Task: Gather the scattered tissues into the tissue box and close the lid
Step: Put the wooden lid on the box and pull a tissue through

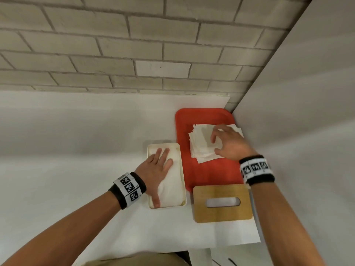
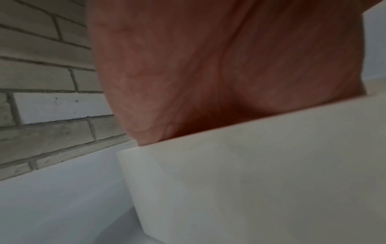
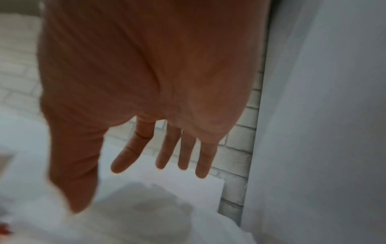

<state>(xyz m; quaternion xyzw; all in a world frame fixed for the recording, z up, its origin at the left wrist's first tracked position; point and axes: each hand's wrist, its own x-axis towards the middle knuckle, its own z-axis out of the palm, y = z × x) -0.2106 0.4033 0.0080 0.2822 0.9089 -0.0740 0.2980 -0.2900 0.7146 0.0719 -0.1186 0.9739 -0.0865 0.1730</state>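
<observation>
The white tissue box (image 1: 163, 144) stands open on the table with folded tissues (image 1: 172, 187) inside. My left hand (image 1: 160, 164) lies flat on them, fingers straight and pressing down. In the left wrist view only the palm (image 2: 208, 74) shows above the box wall (image 2: 250, 181). A stack of loose tissues (image 1: 201, 143) lies on the red tray (image 1: 207, 175). My right hand (image 1: 225, 144) is spread over that stack. In the right wrist view its fingers (image 3: 186, 151) are straight and apart above the tissues (image 3: 146, 214), holding nothing. The wooden lid (image 1: 211, 214) with its slot lies flat in front of the tray.
A brick wall (image 1: 134, 45) runs along the back of the white table (image 1: 76, 141). A plain white wall (image 1: 307, 112) closes in the right side, close to the tray. The table's front edge is near my body.
</observation>
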